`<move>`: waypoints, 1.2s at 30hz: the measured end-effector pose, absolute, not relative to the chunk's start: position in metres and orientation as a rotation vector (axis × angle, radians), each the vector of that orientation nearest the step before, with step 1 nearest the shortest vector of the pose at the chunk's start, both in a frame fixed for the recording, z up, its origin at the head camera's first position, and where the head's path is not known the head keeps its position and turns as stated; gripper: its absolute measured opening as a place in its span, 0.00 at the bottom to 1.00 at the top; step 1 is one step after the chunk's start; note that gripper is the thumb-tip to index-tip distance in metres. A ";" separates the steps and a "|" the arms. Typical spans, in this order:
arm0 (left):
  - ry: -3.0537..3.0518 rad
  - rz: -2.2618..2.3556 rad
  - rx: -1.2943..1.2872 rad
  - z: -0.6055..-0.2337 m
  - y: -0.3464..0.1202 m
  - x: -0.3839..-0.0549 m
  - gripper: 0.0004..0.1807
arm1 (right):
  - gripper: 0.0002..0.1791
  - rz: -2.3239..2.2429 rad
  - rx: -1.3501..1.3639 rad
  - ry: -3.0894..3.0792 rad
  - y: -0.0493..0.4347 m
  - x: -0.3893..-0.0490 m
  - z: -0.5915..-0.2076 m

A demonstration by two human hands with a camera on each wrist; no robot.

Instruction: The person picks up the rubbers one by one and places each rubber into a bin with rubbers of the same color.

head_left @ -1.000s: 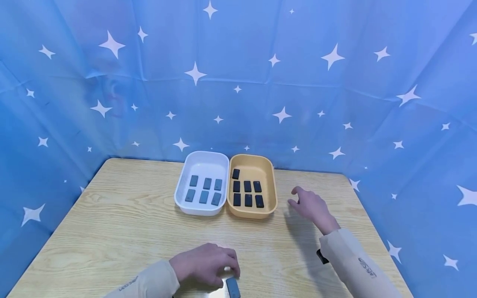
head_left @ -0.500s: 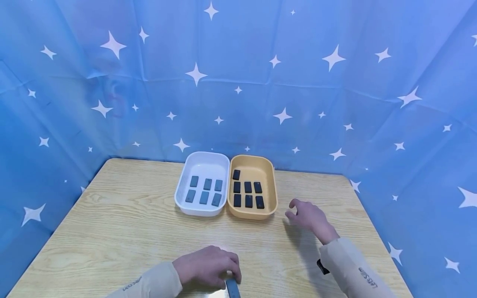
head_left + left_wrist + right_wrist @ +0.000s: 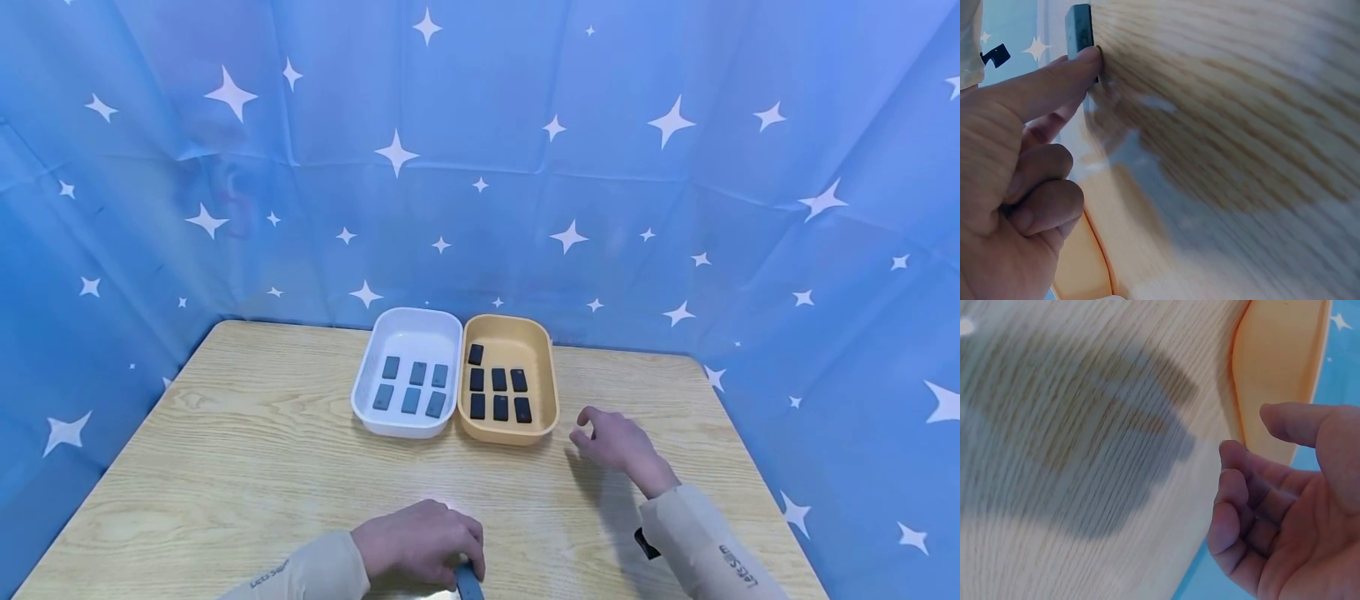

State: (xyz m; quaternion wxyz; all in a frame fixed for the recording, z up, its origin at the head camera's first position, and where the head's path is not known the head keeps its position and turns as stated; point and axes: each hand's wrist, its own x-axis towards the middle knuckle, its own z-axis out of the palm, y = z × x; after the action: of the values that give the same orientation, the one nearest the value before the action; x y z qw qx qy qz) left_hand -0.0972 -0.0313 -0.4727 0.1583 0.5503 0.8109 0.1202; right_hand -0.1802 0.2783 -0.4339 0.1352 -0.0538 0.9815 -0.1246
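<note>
At the front of the table, my left hand [image 3: 423, 542] pinches a small blue-grey rectangular block [image 3: 469, 585] between thumb and forefinger. In the left wrist view that block [image 3: 1079, 30] shows its broad face and a dark edge, close to the wooden surface, while the other fingers are curled in. My right hand [image 3: 615, 442] hovers just right of the yellow tray, casting a shadow on the table. Its fingers are loosely curved, thumb apart from them, and the right wrist view shows nothing in its palm [image 3: 1304, 531].
A white tray [image 3: 408, 325] with several blue-grey blocks [image 3: 411, 400] in two rows stands at the back of the wooden table [image 3: 225, 433]. Right against it is the yellow tray [image 3: 517, 333], holding several black blocks [image 3: 500, 407]. A blue starred curtain [image 3: 480, 125] hangs behind.
My left hand's thumb and forefinger have closed on the block at the table's front. My right hand has drifted slightly left and toward me.
</note>
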 end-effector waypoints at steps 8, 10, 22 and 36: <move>2.343 0.323 1.583 -0.471 -0.032 -0.096 0.14 | 0.18 -0.355 -0.159 2.842 0.276 -0.178 -0.435; 2.332 0.336 1.566 -0.472 -0.032 -0.096 0.13 | 0.18 -0.360 -0.157 2.842 0.276 -0.178 -0.435; 2.386 0.395 1.458 -0.468 -0.034 -0.099 0.10 | 0.17 -0.363 -0.178 2.854 0.273 -0.179 -0.440; 2.554 0.386 1.375 -0.462 -0.045 -0.107 0.10 | 0.17 -0.384 -0.153 2.847 0.271 -0.180 -0.442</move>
State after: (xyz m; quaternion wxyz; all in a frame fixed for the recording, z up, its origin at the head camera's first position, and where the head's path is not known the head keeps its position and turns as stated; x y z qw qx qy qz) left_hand -0.1068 -0.0452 -0.4618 0.1074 0.4671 0.8678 0.1310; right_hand -0.1798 0.2707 -0.4418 0.1321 -0.0527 0.9810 -0.1322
